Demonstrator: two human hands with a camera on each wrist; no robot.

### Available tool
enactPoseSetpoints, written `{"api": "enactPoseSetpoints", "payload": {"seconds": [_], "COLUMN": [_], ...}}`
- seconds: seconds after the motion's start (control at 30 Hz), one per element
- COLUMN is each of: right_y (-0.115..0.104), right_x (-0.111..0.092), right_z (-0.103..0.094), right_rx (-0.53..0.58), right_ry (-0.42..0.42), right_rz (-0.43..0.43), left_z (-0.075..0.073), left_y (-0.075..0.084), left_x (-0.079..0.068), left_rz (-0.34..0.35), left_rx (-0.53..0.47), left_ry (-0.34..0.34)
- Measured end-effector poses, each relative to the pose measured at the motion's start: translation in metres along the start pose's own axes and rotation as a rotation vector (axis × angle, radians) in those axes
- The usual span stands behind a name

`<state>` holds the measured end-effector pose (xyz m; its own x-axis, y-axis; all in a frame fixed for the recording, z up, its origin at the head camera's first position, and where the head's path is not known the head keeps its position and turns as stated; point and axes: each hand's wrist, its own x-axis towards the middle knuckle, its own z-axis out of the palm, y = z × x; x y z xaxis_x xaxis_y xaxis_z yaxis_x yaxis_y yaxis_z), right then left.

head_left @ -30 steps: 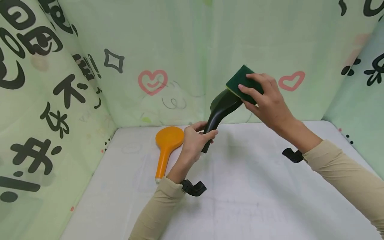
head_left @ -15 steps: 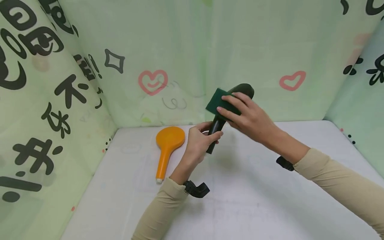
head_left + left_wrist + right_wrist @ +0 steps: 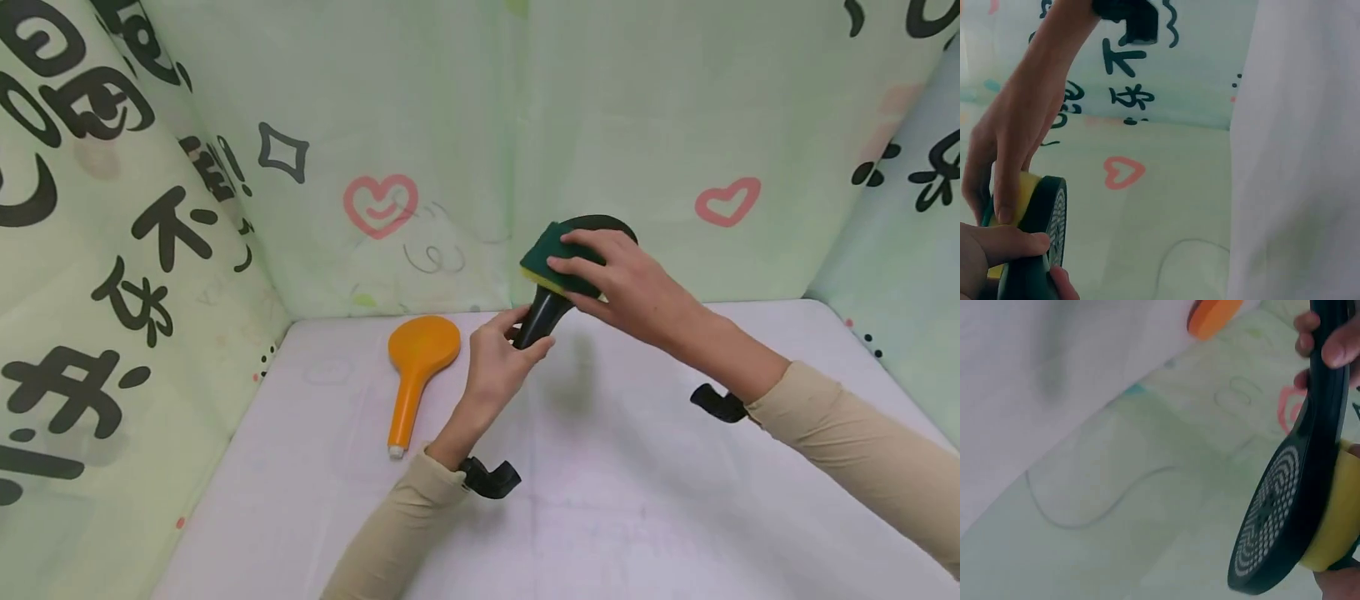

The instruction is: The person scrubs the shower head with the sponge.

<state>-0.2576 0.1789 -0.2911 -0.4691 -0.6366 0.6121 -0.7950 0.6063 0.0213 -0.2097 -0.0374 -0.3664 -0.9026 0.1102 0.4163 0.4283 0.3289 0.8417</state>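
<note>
A black shower head (image 3: pixel 1272 512), its round face dotted with nozzles in the right wrist view, is held up above the table. My left hand (image 3: pixel 500 358) grips its handle (image 3: pixel 542 317), thumb on one side and fingers on the other. With my right hand (image 3: pixel 626 279) I hold a green and yellow sponge (image 3: pixel 551 252) by its edges, the yellow side against the back of the shower head (image 3: pixel 1044 206). In the head view the sponge and right hand hide much of the head. An orange shower head (image 3: pixel 423 346) lies on the table left of my left hand.
The table (image 3: pixel 585 500) wears a white cover. Pale green curtains (image 3: pixel 465 100) printed with hearts and black characters hang behind it and on both sides. A black wrist mount (image 3: pixel 491 479) sits on the left wrist, another (image 3: pixel 718 403) on the right.
From the far end of the black shower head, my right hand has brought the sponge down and left toward the handle. Over the last half second the sponge has tilted, showing its yellow edge.
</note>
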Motion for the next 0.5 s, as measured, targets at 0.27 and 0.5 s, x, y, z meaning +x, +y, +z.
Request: {"api": "enactPoseSetpoints", "payload": {"seconds": [0.27,0.5], "right_y": [0.023,-0.015], "right_x": [0.003,-0.019], "right_z": [-0.015,0.023], "right_rx": [-0.003,-0.010], "right_ry": [0.052,0.152], "right_rz": [0.337,0.010], "left_z": [0.006,0.013], "left_y": [0.003,0.001], "left_x": [-0.007,-0.002], "left_rz": [0.223,0.242], "left_rx": [0.151,0.203], "left_ry": [0.030,0.026]}}
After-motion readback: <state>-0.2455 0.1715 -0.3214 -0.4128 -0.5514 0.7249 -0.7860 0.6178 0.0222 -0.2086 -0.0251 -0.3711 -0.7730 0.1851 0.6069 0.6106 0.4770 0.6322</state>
